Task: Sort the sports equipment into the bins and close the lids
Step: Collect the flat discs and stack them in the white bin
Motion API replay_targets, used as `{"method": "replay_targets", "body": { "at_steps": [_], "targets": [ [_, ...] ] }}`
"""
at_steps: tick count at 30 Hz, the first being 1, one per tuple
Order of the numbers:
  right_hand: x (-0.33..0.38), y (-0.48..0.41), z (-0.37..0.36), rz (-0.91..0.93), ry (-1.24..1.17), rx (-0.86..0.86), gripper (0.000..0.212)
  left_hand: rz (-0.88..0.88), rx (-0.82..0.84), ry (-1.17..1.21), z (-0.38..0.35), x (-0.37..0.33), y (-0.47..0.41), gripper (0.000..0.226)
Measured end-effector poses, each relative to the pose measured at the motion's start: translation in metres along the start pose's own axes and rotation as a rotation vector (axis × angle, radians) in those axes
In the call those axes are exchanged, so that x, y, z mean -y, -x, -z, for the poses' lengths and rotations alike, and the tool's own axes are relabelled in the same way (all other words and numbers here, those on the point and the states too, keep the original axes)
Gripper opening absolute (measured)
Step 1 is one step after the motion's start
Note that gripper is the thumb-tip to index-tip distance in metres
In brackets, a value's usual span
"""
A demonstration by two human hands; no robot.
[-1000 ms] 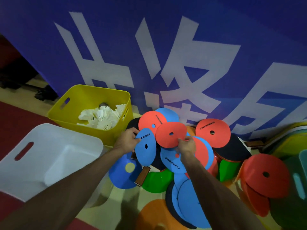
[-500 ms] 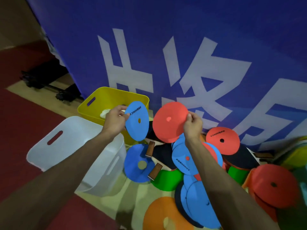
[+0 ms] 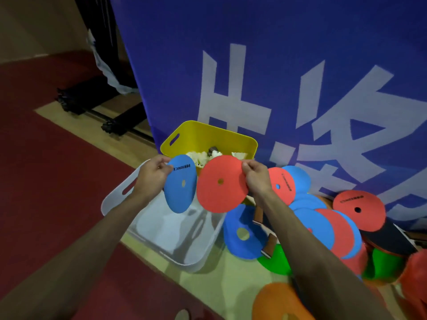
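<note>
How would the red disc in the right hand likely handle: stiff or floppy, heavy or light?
Probably light: the right hand pinches the red disc by its edge alone. Seemingly fairly stiff: it juts out flat without drooping.

The left hand (image 3: 152, 175) and right hand (image 3: 256, 179) have raised a blue disc (image 3: 180, 188) and a red disc (image 3: 219, 188) off the pile (image 3: 323, 220). Both discs have swung left and now hang over the white bin's (image 3: 184, 258) far edge.
</note>
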State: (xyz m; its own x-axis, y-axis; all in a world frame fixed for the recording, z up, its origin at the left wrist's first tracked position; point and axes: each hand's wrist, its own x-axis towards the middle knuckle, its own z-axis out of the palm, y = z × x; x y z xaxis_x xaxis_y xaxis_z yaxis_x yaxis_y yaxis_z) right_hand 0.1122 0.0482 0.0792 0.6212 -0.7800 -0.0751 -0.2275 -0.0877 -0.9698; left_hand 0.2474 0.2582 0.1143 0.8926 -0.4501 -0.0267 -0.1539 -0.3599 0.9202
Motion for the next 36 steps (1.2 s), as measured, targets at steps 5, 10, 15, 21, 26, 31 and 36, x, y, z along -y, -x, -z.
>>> {"method": "replay_targets", "body": {
  "at_steps": [5,10,15,21,26,31,36],
  "targets": [
    [0.001,0.013,-0.063,0.035,0.280,0.193,0.018,0.093,0.205,-0.118,0.033,0.053,-0.018,0.012],
    [-0.006,0.021,-0.106,-0.077,0.430,0.189,0.017,0.138,0.400,-0.224,0.036,0.088,-0.034,0.015],
    [-0.010,0.029,-0.132,-0.152,0.382,0.215,0.015,0.230,0.499,-0.316,0.034,0.112,-0.046,0.026],
    [-0.025,0.037,-0.133,-0.206,0.557,0.317,0.021,0.159,0.290,-0.326,0.033,0.110,-0.055,0.030],
    [-0.028,0.042,-0.106,-0.153,0.672,0.259,0.028,0.006,0.310,-0.283,0.007,0.084,-0.040,0.031],
    [-0.027,0.044,-0.059,-0.069,0.559,0.129,0.026,-0.148,0.270,-0.172,-0.038,0.045,-0.017,0.026],
    [-0.038,0.053,0.012,0.064,0.500,0.022,0.024,-0.241,0.353,-0.168,-0.100,0.009,0.008,0.023]
  ]
}}
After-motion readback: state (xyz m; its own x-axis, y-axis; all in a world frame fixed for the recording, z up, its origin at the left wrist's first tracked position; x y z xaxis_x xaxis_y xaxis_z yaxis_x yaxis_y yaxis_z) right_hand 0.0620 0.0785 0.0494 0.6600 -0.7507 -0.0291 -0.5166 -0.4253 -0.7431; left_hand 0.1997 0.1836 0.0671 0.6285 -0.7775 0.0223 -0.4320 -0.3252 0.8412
